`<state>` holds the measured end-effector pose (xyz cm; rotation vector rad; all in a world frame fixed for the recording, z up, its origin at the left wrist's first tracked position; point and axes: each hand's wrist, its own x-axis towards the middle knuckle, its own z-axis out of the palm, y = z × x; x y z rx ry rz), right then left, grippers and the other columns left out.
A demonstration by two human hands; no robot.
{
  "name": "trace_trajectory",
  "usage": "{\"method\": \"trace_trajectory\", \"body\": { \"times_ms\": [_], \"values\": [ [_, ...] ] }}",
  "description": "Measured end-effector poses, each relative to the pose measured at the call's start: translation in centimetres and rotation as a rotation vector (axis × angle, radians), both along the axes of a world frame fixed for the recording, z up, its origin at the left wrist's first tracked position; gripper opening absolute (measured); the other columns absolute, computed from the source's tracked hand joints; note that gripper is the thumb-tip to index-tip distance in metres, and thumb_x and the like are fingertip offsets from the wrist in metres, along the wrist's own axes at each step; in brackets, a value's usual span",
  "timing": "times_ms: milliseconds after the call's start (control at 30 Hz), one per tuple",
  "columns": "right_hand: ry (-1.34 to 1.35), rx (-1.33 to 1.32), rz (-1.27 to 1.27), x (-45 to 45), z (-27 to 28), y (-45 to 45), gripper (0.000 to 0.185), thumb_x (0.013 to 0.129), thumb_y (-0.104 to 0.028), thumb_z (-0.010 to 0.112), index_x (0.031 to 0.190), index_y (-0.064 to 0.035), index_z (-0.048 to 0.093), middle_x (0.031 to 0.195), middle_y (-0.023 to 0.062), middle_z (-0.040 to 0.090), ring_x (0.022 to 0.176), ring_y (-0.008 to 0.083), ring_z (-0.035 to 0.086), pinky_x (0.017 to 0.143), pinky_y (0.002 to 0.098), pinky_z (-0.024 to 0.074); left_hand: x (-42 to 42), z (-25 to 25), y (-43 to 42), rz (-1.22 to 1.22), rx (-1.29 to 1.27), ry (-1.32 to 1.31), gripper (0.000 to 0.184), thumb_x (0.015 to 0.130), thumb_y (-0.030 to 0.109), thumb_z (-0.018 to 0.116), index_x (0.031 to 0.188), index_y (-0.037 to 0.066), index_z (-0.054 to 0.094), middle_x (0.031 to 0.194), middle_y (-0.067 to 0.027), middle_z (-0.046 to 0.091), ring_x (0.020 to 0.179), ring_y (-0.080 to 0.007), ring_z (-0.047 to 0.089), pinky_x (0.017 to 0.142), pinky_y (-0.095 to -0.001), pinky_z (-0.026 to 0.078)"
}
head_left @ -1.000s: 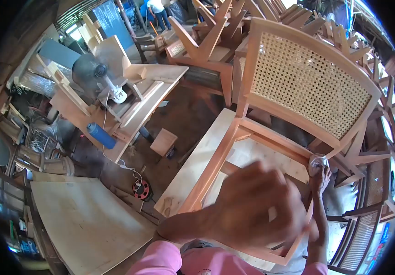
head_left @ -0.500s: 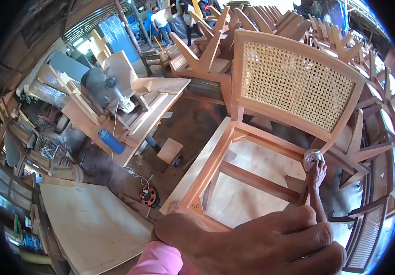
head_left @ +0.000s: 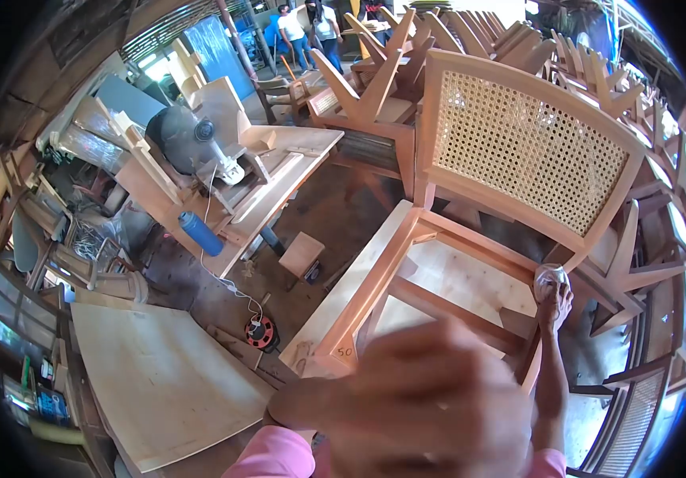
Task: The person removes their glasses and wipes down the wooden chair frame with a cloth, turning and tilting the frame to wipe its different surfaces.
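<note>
Mostly blurred left hand (head_left: 439,398), grip unclear, hiding part of caned chair (head_left: 506,207), right hand (head_left: 555,307) clutching whitish wad (head_left: 549,280).

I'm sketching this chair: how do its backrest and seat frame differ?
The backrest is filled with a perforated weave; the seat frame is open in the middle. The backrest rises upward, while the seat frame lies roughly flat. The seat frame is marked 50; no number shows on the backrest. Both have reddish-brown wood rails.
</note>
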<state>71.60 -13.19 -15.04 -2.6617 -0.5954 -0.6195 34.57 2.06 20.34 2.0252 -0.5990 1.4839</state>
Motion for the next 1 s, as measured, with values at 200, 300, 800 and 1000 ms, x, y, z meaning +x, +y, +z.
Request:
{"method": "trace_trajectory", "body": {
  "times_ms": [200,300,800,1000],
  "values": [
    [-0.021,-0.028,0.004,0.2,-0.5,-0.2,0.045,0.075,-0.009,0.06,0.119,-0.009,0.051,0.122,0.0148,0.048,0.111,0.0355,0.046,0.09,0.0467,0.0411,0.4,-1.4,0.7,-0.431,-0.418,-0.107,0.02,0.087,0.017,0.056,0.075,0.001,0.057,0.074,-0.0129,0.057,0.058,-0.0187,0.053,0.05,-0.0291,0.045],
    [0.041,-0.057,-0.008,-0.1,0.2,-0.1,0.047,0.074,-0.011,0.063,0.12,-0.0088,0.05,0.123,0.0153,0.047,0.114,0.0356,0.045,0.093,0.0466,0.0397,-1.3,0.3,-3.7,-0.516,-0.9,0.088,0.018,0.087,0.017,0.059,0.076,0.003,0.059,0.079,-0.0127,0.06,0.068,-0.0173,0.056,0.056,-0.0297,0.046],
    [0.006,-0.089,-0.036,-0.3,0.2,0.0,0.043,0.077,-0.013,0.061,0.118,-0.0091,0.05,0.12,0.0131,0.049,0.11,0.0347,0.047,0.089,0.0464,0.0422,-0.6,0.5,-5.3,-0.723,-0.919,-0.039,0.016,0.08,0.001,0.054,0.065,0.006,0.05,0.067,-0.0075,0.054,0.056,-0.0158,0.053,0.045,-0.0238,0.039],
    [0.021,-0.125,-0.031,0.2,-0.1,-0.3,0.05,0.078,-0.013,0.059,0.126,-0.0101,0.047,0.125,0.0147,0.047,0.113,0.0356,0.046,0.092,0.0454,0.041,-1.6,0.5,-6.0,-0.458,-0.976,-0.246,0.014,0.085,0.005,0.052,0.071,0.005,0.05,0.078,-0.0081,0.053,0.062,-0.0171,0.051,0.052,-0.0242,0.041]
  ]
}}
